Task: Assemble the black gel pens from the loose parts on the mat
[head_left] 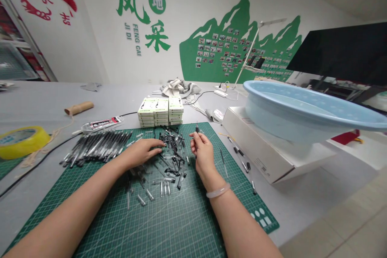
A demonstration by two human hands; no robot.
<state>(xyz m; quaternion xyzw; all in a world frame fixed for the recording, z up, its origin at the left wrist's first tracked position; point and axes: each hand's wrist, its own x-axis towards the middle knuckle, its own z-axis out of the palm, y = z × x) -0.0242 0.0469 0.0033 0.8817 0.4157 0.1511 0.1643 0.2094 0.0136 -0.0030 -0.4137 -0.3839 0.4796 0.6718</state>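
Note:
My left hand (144, 152) reaches in from the left, its fingers stretched out and apart at the edge of a loose heap of black and clear pen parts (175, 145). Nothing shows in its grasp. To the right of the heap, my right hand (202, 151) is raised a little and pinches a small black pen part (197, 128), whose thin tip points up. Several short clear tubes (165, 188) lie nearer to me on the green cutting mat (157, 229). Left of the heap, a dense row of black-and-clear pens (96, 147) is laid side by side.
Stacked small white-green boxes (153, 107) stand behind the mat. At right, a blue basin (281, 117) rests on a white carton (256, 149), with loose pens (244, 166) beside it. Yellow tape (39, 142), string and a black cable lie at left.

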